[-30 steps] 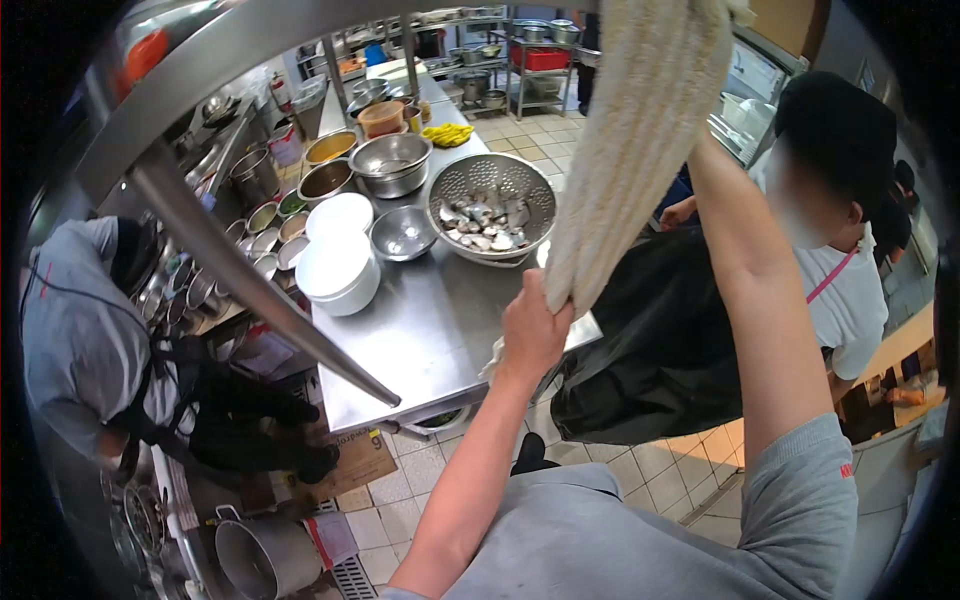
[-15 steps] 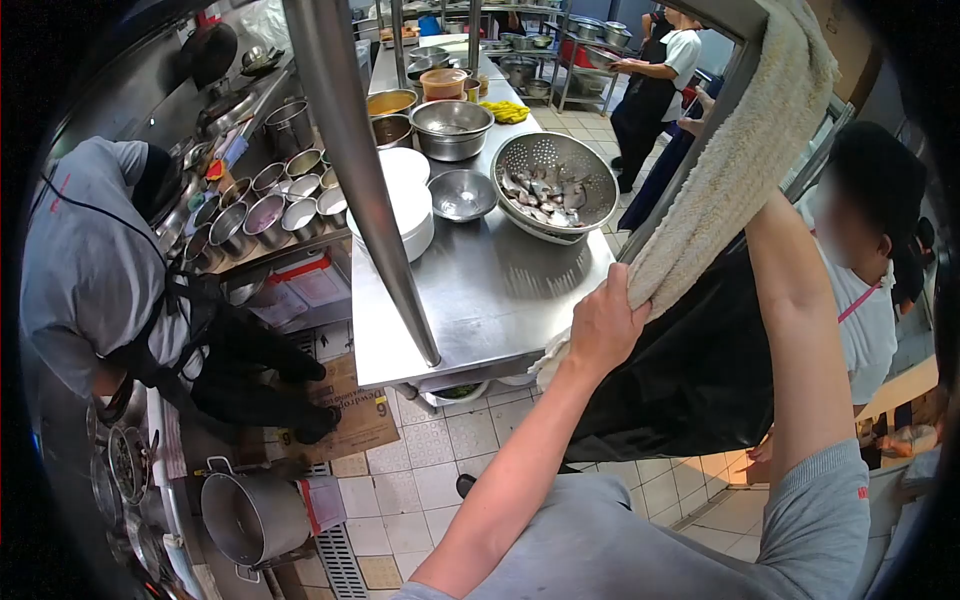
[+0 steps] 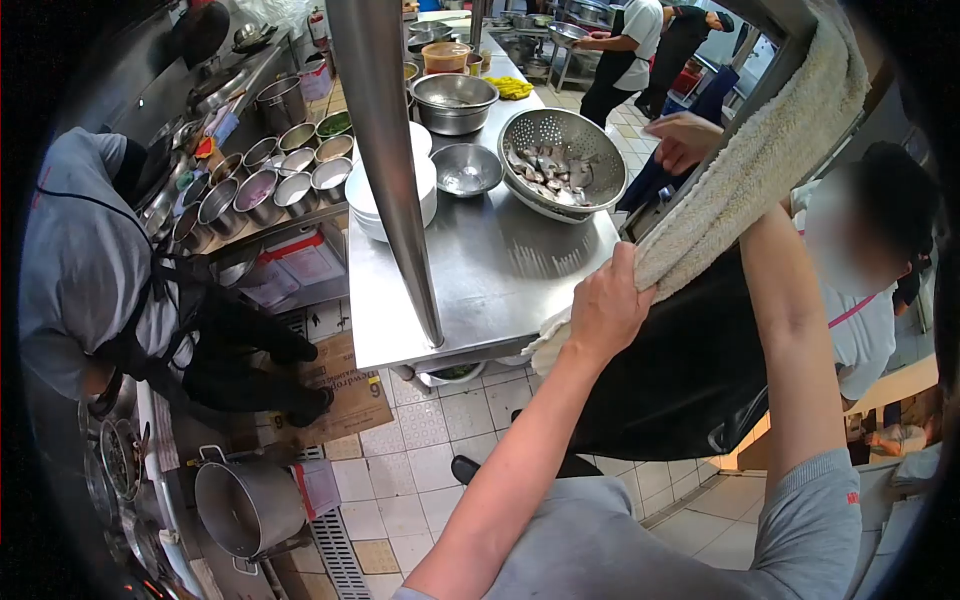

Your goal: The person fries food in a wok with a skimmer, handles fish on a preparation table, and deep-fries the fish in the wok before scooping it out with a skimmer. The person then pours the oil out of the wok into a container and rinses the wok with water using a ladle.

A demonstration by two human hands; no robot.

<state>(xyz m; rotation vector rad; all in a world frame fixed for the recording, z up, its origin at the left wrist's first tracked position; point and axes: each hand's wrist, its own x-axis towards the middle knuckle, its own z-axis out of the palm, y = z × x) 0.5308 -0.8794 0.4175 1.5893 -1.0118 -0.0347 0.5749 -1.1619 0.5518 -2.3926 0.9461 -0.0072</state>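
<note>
My left hand (image 3: pixel 610 305) is closed on the lower part of a long cream towel (image 3: pixel 760 170), whose end hangs down beside the steel table's corner. The towel runs up along a slanted metal frame to the top right. My right forearm (image 3: pixel 785 300) rises and passes behind the towel, which hides my right hand. Beyond the frame another hand (image 3: pixel 685 140) shows with fingers extended to the left; whose it is I cannot tell. Below the towel hangs a large black apron or sheet (image 3: pixel 660 375).
The steel table (image 3: pixel 480 300) bears a colander (image 3: pixel 600 150) of fish, bowls (image 3: pixel 467 170) and white plates (image 3: pixel 365 190). A steel post (image 3: pixel 385 160) stands before it. One person (image 3: pixel 90 240) is at the left, another (image 3: pixel 850 290) at the right. A pot (image 3: pixel 245 510) stands lower left.
The view has shifted slightly. My left hand still grips the towel. The hand beyond the frame shows more fully, further left and lower. The background person has moved left in view, and another person appears.
</note>
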